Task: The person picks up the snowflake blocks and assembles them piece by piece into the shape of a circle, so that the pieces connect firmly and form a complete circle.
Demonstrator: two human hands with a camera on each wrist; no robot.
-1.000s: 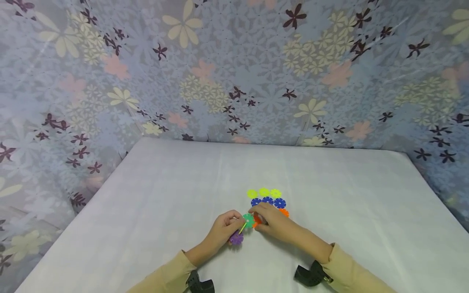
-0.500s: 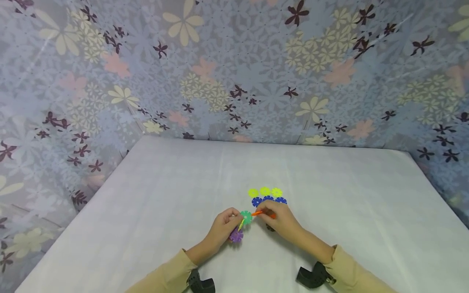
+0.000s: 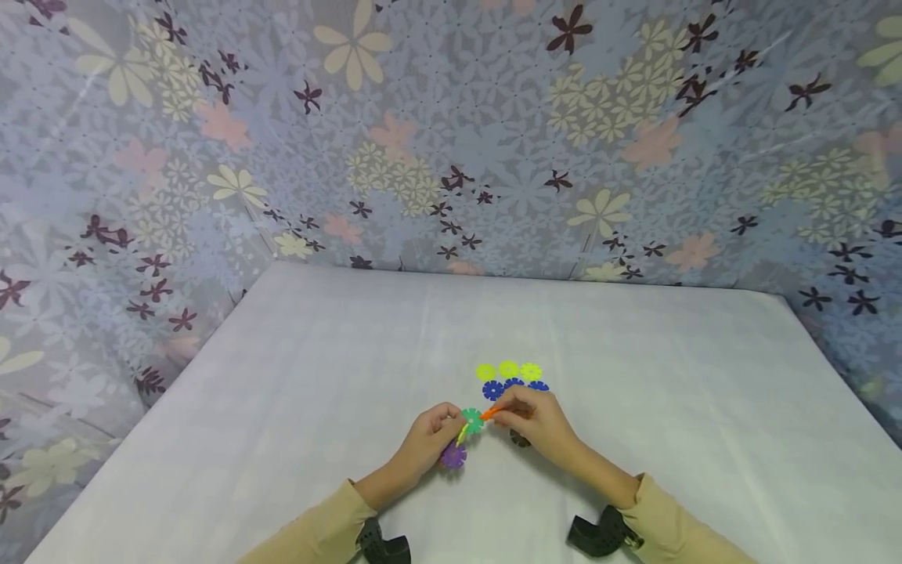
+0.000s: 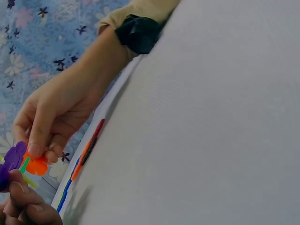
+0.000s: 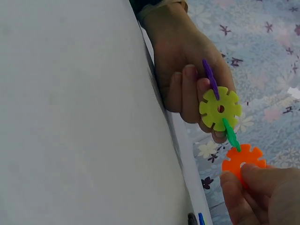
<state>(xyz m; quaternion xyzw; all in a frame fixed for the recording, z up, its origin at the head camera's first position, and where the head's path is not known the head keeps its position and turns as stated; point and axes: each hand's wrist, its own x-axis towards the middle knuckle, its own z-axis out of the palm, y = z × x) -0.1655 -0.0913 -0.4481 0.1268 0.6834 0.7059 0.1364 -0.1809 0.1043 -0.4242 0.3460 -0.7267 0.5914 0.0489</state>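
My left hand (image 3: 431, 435) grips a short chain of slotted plastic discs: a purple disc (image 3: 454, 456), a yellow-green disc (image 5: 220, 108) set crosswise, and a green disc (image 3: 473, 421) at the free end. Between thumb and fingers, my right hand (image 3: 539, 419) pinches an orange disc (image 5: 243, 161), its notched edge right at the green disc's rim. Both hands are raised over the white cloth, as the wrist views show. Below the right hand lies a dark brown disc (image 3: 520, 439), partly covered by it.
Behind the hands, a row of yellow discs (image 3: 508, 368) and a row of blue discs (image 3: 493, 390) lie flat; the right hand covers part of the blue row. White cloth (image 3: 317, 352) covers the table, and a floral fabric (image 3: 451, 141) hangs along its far edge.
My right hand has picked up an orange disc from the table and brought it to the green disc's edge. The left hand keeps its hold on the chain and has hardly moved.
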